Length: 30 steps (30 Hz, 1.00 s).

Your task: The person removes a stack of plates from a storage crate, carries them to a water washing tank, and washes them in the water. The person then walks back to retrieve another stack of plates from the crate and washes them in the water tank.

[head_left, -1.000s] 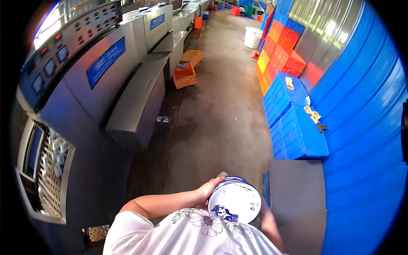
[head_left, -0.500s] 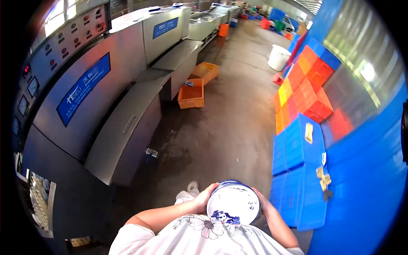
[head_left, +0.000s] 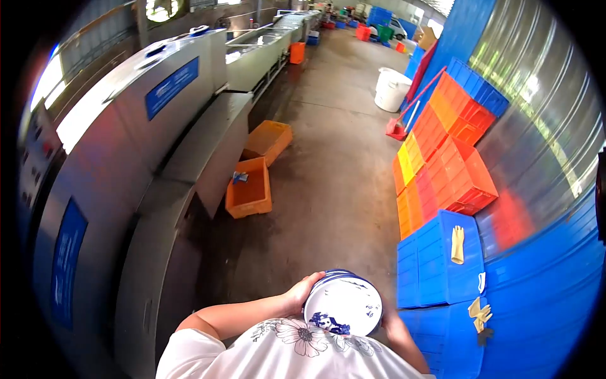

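A stack of white plates (head_left: 344,304) with blue patterns and blue-striped rims is held against my chest. My left hand (head_left: 302,293) wraps round its left edge, the thumb lying near the upper rim. On the opposite edge is my right hand (head_left: 391,321), its fingers mostly hidden behind the plates. The top plate tilts toward me, showing its white face with blue drawings. How many plates lie beneath cannot be made out.
Steel dishwasher housings (head_left: 189,148) line the left, with orange crates (head_left: 249,197) on the floor beside them. Along the right stand blue bins (head_left: 435,252) with rubber gloves (head_left: 457,245) on top, then stacked red and orange crates (head_left: 464,170). A red dustpan (head_left: 396,129) and white barrel (head_left: 391,90) stand farther on.
I have moved forward along the aisle: the orange crates, blue bins and gloves appear nearer and lower. The plates stay between both my hands.
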Motion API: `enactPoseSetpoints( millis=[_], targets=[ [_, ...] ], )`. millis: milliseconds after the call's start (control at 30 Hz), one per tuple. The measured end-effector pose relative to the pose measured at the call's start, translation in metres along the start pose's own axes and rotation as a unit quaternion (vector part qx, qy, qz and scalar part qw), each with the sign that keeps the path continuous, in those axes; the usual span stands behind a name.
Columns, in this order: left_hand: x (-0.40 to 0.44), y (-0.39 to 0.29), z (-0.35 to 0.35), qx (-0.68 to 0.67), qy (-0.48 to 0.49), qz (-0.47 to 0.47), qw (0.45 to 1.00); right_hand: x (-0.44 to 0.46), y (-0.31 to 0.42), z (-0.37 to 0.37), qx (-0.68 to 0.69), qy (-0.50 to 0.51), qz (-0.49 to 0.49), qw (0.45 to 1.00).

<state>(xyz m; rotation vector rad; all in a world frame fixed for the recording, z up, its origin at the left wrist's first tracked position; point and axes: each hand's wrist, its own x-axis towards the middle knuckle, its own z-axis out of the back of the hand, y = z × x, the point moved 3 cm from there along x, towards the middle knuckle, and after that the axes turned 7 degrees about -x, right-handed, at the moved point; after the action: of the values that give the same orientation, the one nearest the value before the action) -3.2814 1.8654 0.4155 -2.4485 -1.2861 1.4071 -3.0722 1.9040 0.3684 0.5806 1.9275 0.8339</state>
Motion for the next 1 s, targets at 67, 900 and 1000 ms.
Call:
enactPoseSetpoints(
  millis=[67, 900, 1000],
  targets=[
    [0.046, -0.032, -0.002, -0.005, 0.037, -0.003, 0.999, 0.037, 0.022, 0.008, 0.004, -0.017, 0.003, 1.0],
    [0.426, -0.575, -0.04, -0.071, 0.058, -0.109, 0.99, 0.597, 0.444, 0.009, -0.077, 0.058, -0.056, 0.994],
    [0.465, -0.635, -0.041, -0.082, 0.027, -0.048, 0.995, 0.635, 0.477, 0.007, -0.054, 0.025, -0.032, 0.998]
  ],
)
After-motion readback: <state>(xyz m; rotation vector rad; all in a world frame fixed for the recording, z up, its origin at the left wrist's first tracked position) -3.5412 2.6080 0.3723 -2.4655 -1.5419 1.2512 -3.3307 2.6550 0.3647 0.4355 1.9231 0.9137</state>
